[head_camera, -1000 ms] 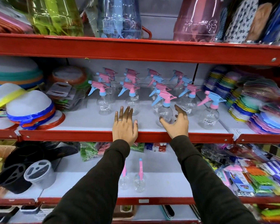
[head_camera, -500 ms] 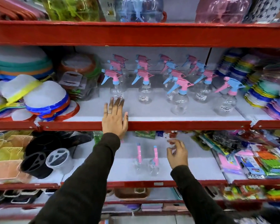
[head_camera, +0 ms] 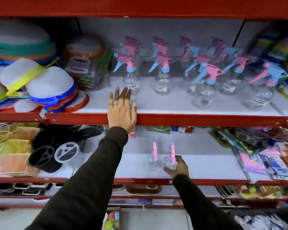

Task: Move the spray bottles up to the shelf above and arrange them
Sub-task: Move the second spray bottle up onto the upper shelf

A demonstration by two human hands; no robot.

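Note:
Two clear spray bottles with pink-and-blue trigger heads stand on the lower shelf [head_camera: 206, 166]. My right hand [head_camera: 179, 166] wraps around the right spray bottle [head_camera: 170, 161], fingers closed on its round body. The left spray bottle [head_camera: 153, 161] stands free just beside it. On the upper shelf [head_camera: 173, 107] several more spray bottles [head_camera: 204, 90] stand in rows. My left hand [head_camera: 121, 110] rests flat on that shelf's red front edge, fingers spread, just in front of the leftmost upper bottle [head_camera: 130, 78].
Stacked mesh covers with coloured rims [head_camera: 45, 92] fill the upper shelf's left side. Black and clear round containers [head_camera: 56, 155] sit at the lower left, packaged goods [head_camera: 264, 156] at the lower right. A red shelf lip [head_camera: 140, 7] overhangs the top.
My right hand dropped from the upper shelf to the lower one and closed around the right spray bottle. The camera tilted downward. My left hand stayed on the shelf edge.

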